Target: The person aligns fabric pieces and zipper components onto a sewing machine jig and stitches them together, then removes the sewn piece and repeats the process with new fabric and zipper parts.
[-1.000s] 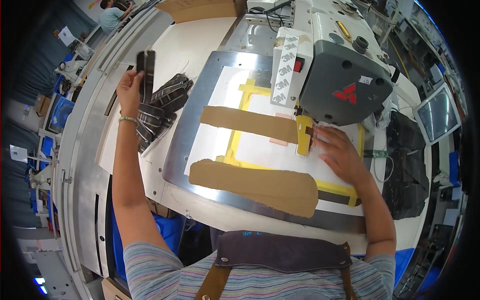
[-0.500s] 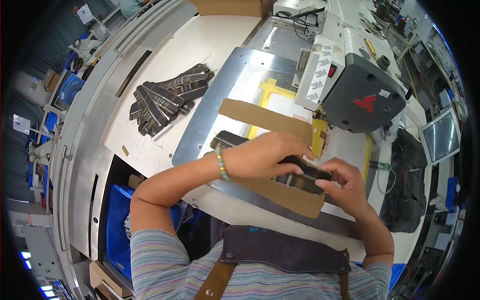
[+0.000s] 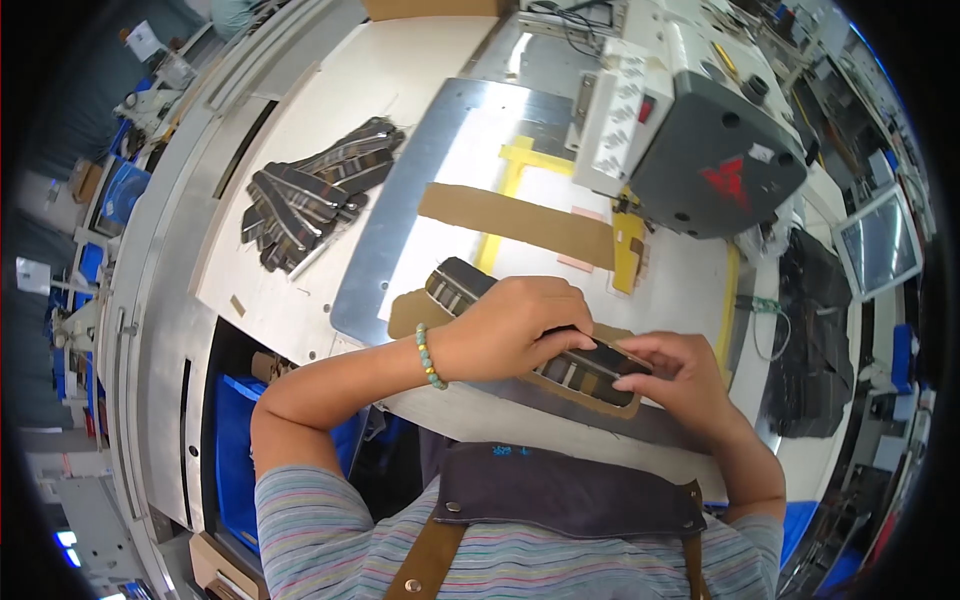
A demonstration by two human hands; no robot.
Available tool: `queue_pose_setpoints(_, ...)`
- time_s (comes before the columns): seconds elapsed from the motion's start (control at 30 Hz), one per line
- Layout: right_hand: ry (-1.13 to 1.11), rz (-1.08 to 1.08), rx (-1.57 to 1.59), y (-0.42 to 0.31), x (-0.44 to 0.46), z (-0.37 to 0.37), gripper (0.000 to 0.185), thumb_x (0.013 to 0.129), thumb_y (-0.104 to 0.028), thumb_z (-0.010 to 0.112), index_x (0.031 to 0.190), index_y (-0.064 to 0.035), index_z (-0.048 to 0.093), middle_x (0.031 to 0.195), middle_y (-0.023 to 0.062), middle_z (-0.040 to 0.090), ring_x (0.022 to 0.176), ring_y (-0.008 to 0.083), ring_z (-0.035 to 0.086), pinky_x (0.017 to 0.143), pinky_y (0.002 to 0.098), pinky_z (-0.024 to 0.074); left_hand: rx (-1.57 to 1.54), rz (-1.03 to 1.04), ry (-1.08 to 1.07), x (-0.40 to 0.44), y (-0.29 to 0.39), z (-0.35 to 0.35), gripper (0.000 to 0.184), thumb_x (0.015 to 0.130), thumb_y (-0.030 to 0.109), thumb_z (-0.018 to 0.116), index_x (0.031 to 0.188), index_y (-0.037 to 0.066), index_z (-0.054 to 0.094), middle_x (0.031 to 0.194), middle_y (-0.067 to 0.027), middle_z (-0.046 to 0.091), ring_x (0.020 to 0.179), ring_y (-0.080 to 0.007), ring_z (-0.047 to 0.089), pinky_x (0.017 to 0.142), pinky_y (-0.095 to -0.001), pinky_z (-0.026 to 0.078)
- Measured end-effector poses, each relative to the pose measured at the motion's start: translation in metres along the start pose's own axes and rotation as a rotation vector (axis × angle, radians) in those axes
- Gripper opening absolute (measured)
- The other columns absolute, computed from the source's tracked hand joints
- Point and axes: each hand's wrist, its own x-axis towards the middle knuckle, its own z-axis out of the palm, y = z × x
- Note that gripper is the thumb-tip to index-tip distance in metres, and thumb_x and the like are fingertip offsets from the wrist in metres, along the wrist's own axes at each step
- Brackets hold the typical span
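Observation:
A dark plaid fabric strip (image 3: 457,287) lies slantwise over a tan flat piece (image 3: 407,312) in front of me. My left hand (image 3: 512,325), with a beaded bracelet at its wrist, is closed over the middle of the strip. Near its right end, my right hand (image 3: 682,375) pinches the strip and the tan piece's edge between thumb and fingers. My left palm hides part of the strip. Just beyond the hands, a second tan strip (image 3: 515,224) lies flat on the machine bed, apart from both hands.
A pile of similar plaid strips (image 3: 310,195) rests on the table to the left. The sewing machine's grey head (image 3: 715,155) overhangs the metal plate (image 3: 375,265) at right. Yellow tape (image 3: 517,155) marks the bed. Dark material (image 3: 810,340) and a tablet screen (image 3: 878,240) are farther right.
The plaid strip has turned its striped face more into view and now sits over the nearer tan piece. My right hand has shifted slightly down. The camera view has moved a little.

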Motion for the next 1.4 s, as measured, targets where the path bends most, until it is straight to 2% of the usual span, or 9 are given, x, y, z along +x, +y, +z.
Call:
queue_pose_setpoints(0.23, -0.023, -0.207, 0.061, 0.028, 0.025, 0.018, 0.024, 0.092, -0.009, 0.08, 0.112, 0.0032, 0.073, 0.105, 0.0102, 0.076, 0.092, 0.014, 0.072, 0.088, 0.0318, 0.059, 0.064, -0.058, 0.006, 0.003, 0.015, 0.019, 0.009, 0.087, 0.003, 0.079, 0.094, 0.003, 0.074, 0.082, -0.0111, 0.067, 0.076, -0.0291, 0.065, 0.066, -0.0381, 0.051)
queue_pose_setpoints(0.33, -0.058, -0.166, -0.426, 0.007, 0.021, -0.013, 0.025, 0.093, -0.015, 0.08, 0.112, 0.0008, 0.073, 0.106, 0.0105, 0.076, 0.097, 0.0182, 0.073, 0.087, 0.0317, 0.0579, 0.101, -0.233, -0.019, 0.006, 0.011, -0.002, 0.007, 0.087, 0.001, 0.078, 0.092, -0.001, 0.074, 0.083, -0.0128, 0.069, 0.075, -0.0268, 0.066, 0.069, -0.0343, 0.052)
queue_pose_setpoints(0.4, 0.185, -0.599, -0.787, 0.031, 0.029, -0.045, 0.024, 0.093, -0.016, 0.077, 0.111, -0.0013, 0.075, 0.104, 0.0117, 0.075, 0.092, 0.0296, 0.073, 0.081, 0.0367, 0.0582, 0.105, -0.294, -0.006, 0.009, 0.001, -0.023, 0.005, 0.09, 0.001, 0.074, 0.095, -0.001, 0.074, 0.084, -0.0121, 0.07, 0.076, -0.0248, 0.067, 0.072, -0.0347, 0.052)
queue_pose_setpoints(0.5, 0.221, -0.62, -1.05, 0.037, 0.037, -0.084, 0.031, 0.093, -0.019, 0.076, 0.121, -0.0056, 0.073, 0.123, 0.0103, 0.072, 0.113, 0.0295, 0.068, 0.095, 0.041, 0.0552, 0.087, -0.441, 0.067, 0.015, -0.026, -0.044, 0.007, 0.095, 0.002, 0.072, 0.1, -0.003, 0.074, 0.086, -0.0072, 0.072, 0.08, -0.0119, 0.066, 0.076, -0.029, 0.053)
queue_pose_setpoints(0.57, 0.192, -0.715, -1.134, 0.046, 0.048, -0.092, 0.038, 0.093, -0.022, 0.076, 0.127, -0.0079, 0.07, 0.137, 0.0098, 0.066, 0.128, 0.0297, 0.061, 0.105, 0.043, 0.0512, 0.114, -0.462, 0.066, 0.026, -0.043, -0.054, 0.009, 0.097, 0.002, 0.071, 0.1, -0.006, 0.072, 0.089, -0.0071, 0.074, 0.08, -0.0107, 0.066, 0.077, -0.0272, 0.053)
queue_pose_setpoints(0.67, 0.124, -0.719, -1.151, 0.057, 0.059, -0.085, 0.046, 0.094, -0.027, 0.075, 0.136, -0.0108, 0.066, 0.153, 0.0087, 0.055, 0.145, 0.0319, 0.046, 0.118, 0.0482, 0.0402, 0.109, -0.444, 0.048, 0.039, -0.067, -0.055, 0.009, 0.096, 0.002, 0.072, 0.1, -0.006, 0.072, 0.088, -0.0075, 0.074, 0.08, -0.0106, 0.065, 0.077, -0.0274, 0.053)
queue_pose_setpoints(0.87, 0.131, -0.651, -1.196, 0.064, 0.06, -0.084, 0.048, 0.098, -0.037, 0.069, 0.141, -0.0154, 0.066, 0.157, 0.0082, 0.051, 0.15, 0.0328, 0.039, 0.123, 0.0524, 0.0309, 0.197, -0.312, 0.032, 0.03, -0.128, -0.053, 0.005, 0.094, 0.0, 0.072, 0.096, -0.004, 0.071, 0.083, -0.0094, 0.068, 0.076, -0.0162, 0.064, 0.073, -0.0291, 0.051)
queue_pose_setpoints(1.23, 0.125, -0.633, -1.137, 0.063, 0.062, -0.084, 0.042, 0.096, -0.035, 0.072, 0.134, -0.0172, 0.071, 0.157, 0.0081, 0.051, 0.15, 0.0326, 0.039, 0.124, 0.0512, 0.0317, 0.268, -0.216, 0.084, 0.031, -0.138, -0.056, 0.007, 0.091, 0.002, 0.073, 0.091, -0.003, 0.068, 0.08, -0.0104, 0.064, 0.073, -0.0208, 0.06, 0.071, -0.0301, 0.048)
queue_pose_setpoints(1.4, 0.115, -0.637, -1.125, 0.063, 0.061, -0.086, 0.046, 0.096, -0.035, 0.072, 0.137, -0.0148, 0.068, 0.158, 0.0089, 0.05, 0.151, 0.0317, 0.038, 0.123, 0.0508, 0.0322, 0.161, -0.317, 0.118, 0.025, -0.138, -0.068, 0.007, 0.096, 0.003, 0.071, 0.092, -0.003, 0.068, 0.082, -0.0049, 0.065, 0.075, -0.0123, 0.059, 0.073, -0.0258, 0.047)
